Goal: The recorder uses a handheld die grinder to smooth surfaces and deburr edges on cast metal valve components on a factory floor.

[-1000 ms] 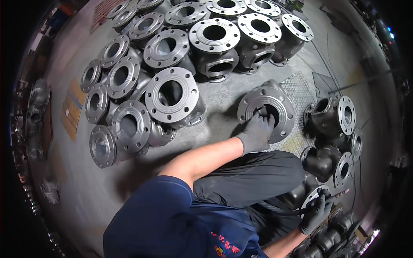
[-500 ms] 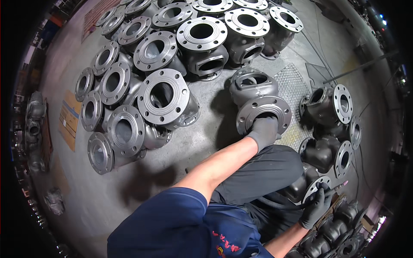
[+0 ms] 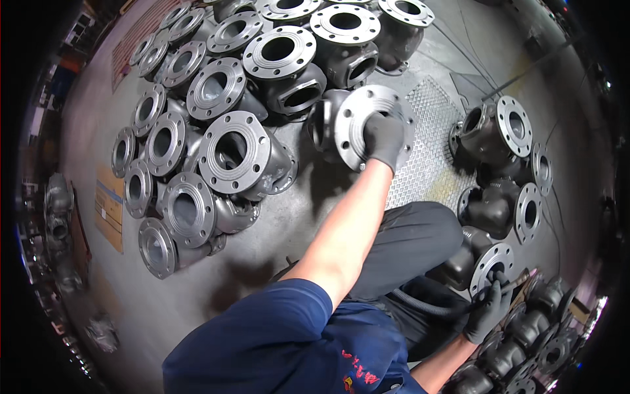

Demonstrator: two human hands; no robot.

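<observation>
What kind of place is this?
Probably a metal workshop or factory: flanged metal castings crowd the grey floor, the gloved left hand grips another casting, and the gloved right hand holds a slim tool.

I wear this camera on my head, so it looks from above and behind my fingers, steeply down onto the floor (image 3: pixel 134 295) around them. My left fingers (image 3: pixel 379 123) show above and right of the view's middle; my right fingers (image 3: pixel 504 281) lie lower, farther right. My left sleeve (image 3: pixel 262 328) is much nearer the lens than either. The fisheye takes in floor well beyond my left fingers, curving toward a dark rim.
</observation>
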